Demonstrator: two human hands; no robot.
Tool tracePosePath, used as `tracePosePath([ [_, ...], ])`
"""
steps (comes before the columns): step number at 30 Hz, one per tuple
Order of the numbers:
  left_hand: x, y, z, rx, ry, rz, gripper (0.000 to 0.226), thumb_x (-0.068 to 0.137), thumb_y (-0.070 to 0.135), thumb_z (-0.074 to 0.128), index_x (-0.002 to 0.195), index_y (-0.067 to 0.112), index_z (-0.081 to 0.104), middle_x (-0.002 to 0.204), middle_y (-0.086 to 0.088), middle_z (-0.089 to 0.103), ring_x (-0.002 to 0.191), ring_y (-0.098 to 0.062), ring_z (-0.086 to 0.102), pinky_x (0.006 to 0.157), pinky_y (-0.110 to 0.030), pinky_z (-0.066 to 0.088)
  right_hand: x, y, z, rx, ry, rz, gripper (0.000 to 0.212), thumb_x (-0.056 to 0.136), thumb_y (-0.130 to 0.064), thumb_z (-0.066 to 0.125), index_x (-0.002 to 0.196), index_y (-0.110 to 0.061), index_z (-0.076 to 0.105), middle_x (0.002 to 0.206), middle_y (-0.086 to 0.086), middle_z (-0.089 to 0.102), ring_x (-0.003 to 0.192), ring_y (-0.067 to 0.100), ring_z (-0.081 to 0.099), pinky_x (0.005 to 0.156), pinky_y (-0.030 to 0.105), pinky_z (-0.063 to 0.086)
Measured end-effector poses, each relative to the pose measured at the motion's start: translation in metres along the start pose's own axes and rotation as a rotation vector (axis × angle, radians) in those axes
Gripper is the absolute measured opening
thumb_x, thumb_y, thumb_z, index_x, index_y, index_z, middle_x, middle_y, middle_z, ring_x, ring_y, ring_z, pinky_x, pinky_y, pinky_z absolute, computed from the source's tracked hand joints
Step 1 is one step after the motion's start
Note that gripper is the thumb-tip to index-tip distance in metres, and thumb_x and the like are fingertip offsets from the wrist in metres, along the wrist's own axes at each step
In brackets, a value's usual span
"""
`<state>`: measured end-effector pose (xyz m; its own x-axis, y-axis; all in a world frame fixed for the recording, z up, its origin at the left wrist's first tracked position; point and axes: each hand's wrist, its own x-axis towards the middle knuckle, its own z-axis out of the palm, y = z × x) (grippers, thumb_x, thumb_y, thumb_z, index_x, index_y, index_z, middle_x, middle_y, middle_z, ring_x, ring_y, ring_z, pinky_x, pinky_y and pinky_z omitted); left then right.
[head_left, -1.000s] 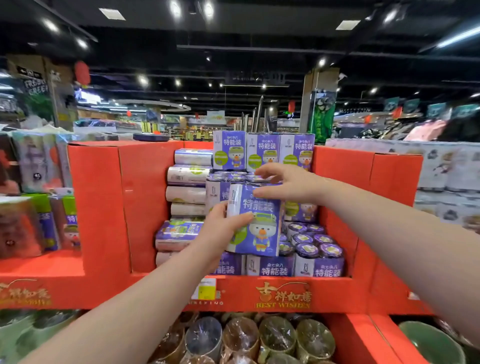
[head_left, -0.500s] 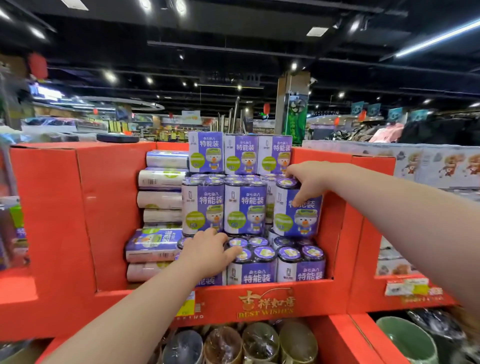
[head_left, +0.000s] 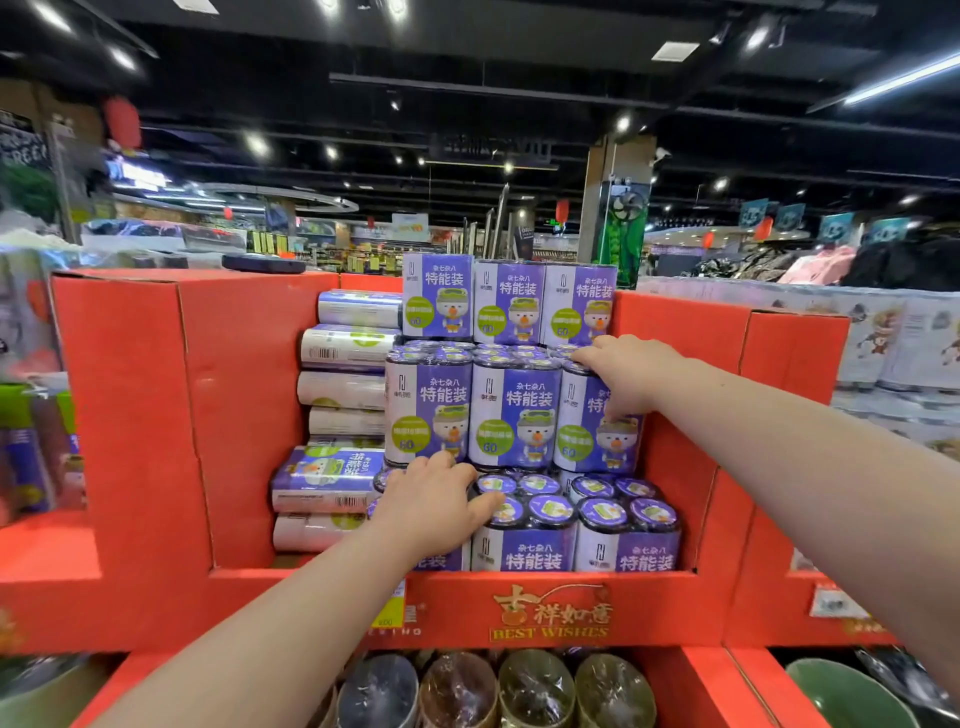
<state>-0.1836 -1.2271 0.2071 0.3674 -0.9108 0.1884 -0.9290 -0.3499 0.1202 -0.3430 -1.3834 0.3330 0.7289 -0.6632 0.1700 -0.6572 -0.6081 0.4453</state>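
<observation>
Hands first: the left hand (head_left: 434, 506) lies flat, fingers spread and straight, on the roll tops of the front-row packs (head_left: 524, 551), low in the red cardboard display (head_left: 550, 613). Below that bin, nearest the camera, sit wrapped bowls (head_left: 457, 691).

One tier up and farther in, the right hand (head_left: 626, 374) grips the right-end pack (head_left: 592, 441) of purple bag rolls, fingers hooked over its top and thumb pressed down its front. This pack stands upright at the right end of the middle tier, touching the neighbour pack (head_left: 514, 415) and close against the red side wall.

The risk, as I judge it, is the tier above. The top-row packs (head_left: 509, 306) stand just behind it, seemingly on other middle-tier packs, so a sideways shove or a tilt could nudge their support and tip them. The glossy wrap may also slide under a one-handed hold.

Both forearms reach forward, nearly straight, with the right wrist bent downward over the pack.

To the left, sideways packs (head_left: 343, 348) lie stacked, and blurred store aisles run behind.
</observation>
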Motion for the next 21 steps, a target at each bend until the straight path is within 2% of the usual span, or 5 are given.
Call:
tracePosePath([
  [3,-0.001,0.001,-0.001,-0.003,0.010,0.001,0.057,0.094,0.061,0.034,0.134,0.024,0.049,0.129,-0.004,0.048,0.123,-0.026,0.043,0.098,-0.043,0.034,-0.002,-0.004,0.005,-0.028,0.069,0.023,0.067,0.082,-0.025,0.071,0.139,-0.018,0.037,0.132,0.008,0.044,0.119,0.030,0.049,0.077,0.038,0.045],
  [5,-0.001,0.001,-0.001,-0.005,0.017,0.003,0.055,0.094,0.060,0.035,0.133,0.025,0.051,0.129,-0.003,0.048,0.123,-0.026,0.043,0.098,-0.043,0.034,-0.004,-0.007,0.009,-0.019,0.114,0.042,0.062,0.085,-0.021,0.066,0.139,-0.017,0.037,0.132,0.008,0.044,0.120,0.030,0.048,0.078,0.038,0.045],
  [13,-0.007,0.002,-0.003,-0.062,0.051,0.010,0.052,0.095,0.059,0.036,0.128,0.024,0.056,0.123,-0.002,0.052,0.118,-0.023,0.048,0.095,-0.041,0.037,-0.029,-0.015,0.026,0.140,0.243,0.089,0.081,0.080,-0.024,0.070,0.147,-0.019,0.024,0.145,0.006,0.033,0.130,0.028,0.038,0.098,0.040,0.038],
  [17,-0.016,0.007,-0.007,-0.062,0.220,0.028,0.042,0.096,0.051,0.042,0.112,0.019,0.064,0.112,0.000,0.059,0.109,-0.022,0.055,0.089,-0.036,0.043,-0.056,-0.022,0.022,0.232,0.348,0.012,0.059,0.086,-0.024,0.058,0.141,-0.019,0.039,0.140,0.004,0.041,0.127,0.027,0.042,0.099,0.038,0.038],
  [21,-0.035,0.020,-0.007,0.024,0.378,0.006,0.033,0.093,0.039,0.049,0.110,0.017,0.066,0.113,-0.003,0.061,0.109,-0.026,0.055,0.088,-0.035,0.043,-0.086,-0.045,0.022,0.247,0.370,-0.125,0.038,0.089,-0.027,0.049,0.126,-0.021,0.055,0.124,0.001,0.057,0.117,0.027,0.050,0.095,0.038,0.042],
])
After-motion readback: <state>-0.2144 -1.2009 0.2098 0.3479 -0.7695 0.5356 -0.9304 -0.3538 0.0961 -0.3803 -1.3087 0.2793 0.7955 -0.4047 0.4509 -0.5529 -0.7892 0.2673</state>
